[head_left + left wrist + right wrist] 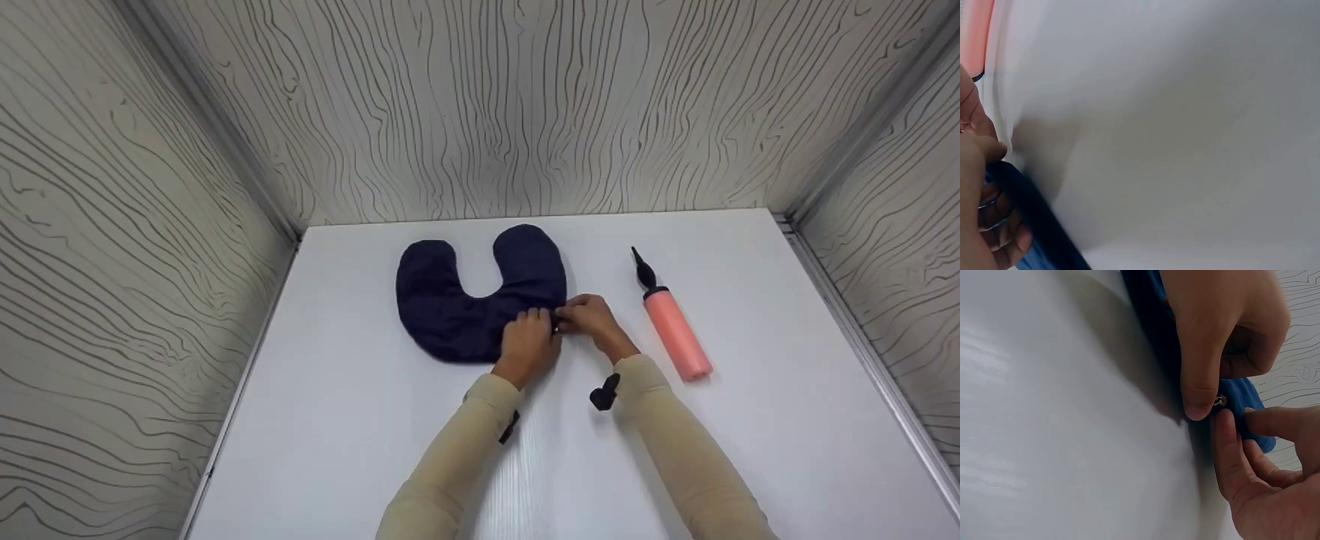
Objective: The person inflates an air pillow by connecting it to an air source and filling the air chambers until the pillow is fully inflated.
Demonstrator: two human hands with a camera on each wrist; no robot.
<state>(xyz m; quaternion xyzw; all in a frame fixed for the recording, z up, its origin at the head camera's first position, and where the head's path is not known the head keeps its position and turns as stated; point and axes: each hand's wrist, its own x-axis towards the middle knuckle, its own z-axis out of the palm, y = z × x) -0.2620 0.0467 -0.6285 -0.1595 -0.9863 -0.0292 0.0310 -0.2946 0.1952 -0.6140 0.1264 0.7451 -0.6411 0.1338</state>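
Observation:
A dark blue U-shaped neck pillow [457,319] lies flat on the white table, its opening facing the back wall. My left hand [529,345] grips the pillow's near right edge, with the thumb along the seam in the right wrist view. Just to the right, my right hand [592,321] pinches the same edge between thumb and fingers. A small metal piece [1220,401], like a zipper slider, shows on the seam between the two hands. In the left wrist view, the left fingers [1002,225] curl behind the blue fabric.
To the right of the hands lies a pink hand pump [679,335] with a black nozzle [643,270], pointing toward the back. Wood-grain patterned panels [480,105] enclose the white table [322,420] at the back and both sides.

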